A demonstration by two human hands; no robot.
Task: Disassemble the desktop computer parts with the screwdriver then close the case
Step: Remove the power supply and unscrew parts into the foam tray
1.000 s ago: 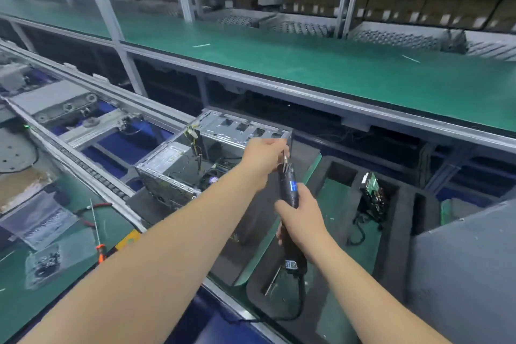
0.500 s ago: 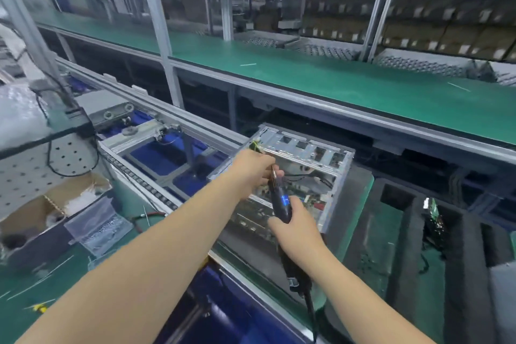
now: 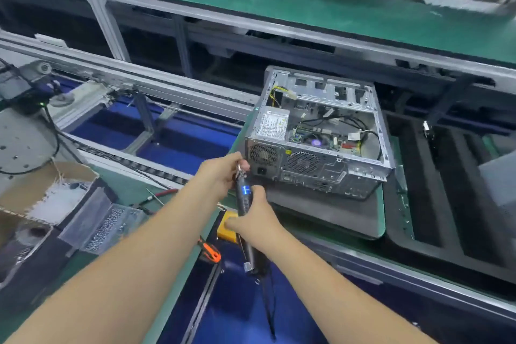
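**Both hands on the screwdriver, case open beside them**

The right hand (image 3: 252,220) wraps its fingers round the middle of the screwdriver (image 3: 243,198), a dark electric one with a blue panel, its cord (image 3: 268,304) hanging down toward 6 o'clock. The tool stands nearly upright, tip toward 12. The left hand (image 3: 220,173) pinches the tip end between curled fingers, just above the silver collar.

The case (image 3: 318,134) lies on its side at 2 o'clock from the hands, near them but not touching. Its open side faces up, showing cables, a board and the power supply (image 3: 272,123); the rear panel with two fan grilles faces the person. It rests on a grey pad (image 3: 329,215) edged in green.

At 9 o'clock from the hands lies a clear tray of screws (image 3: 106,227), with a cardboard box (image 3: 42,190) further out the same way. An orange-handled tool (image 3: 209,251) lies at 7 o'clock, beside a yellow block (image 3: 226,227) partly hidden by the right hand. Black foam trays (image 3: 452,190) sit at 3 o'clock, beyond the case.
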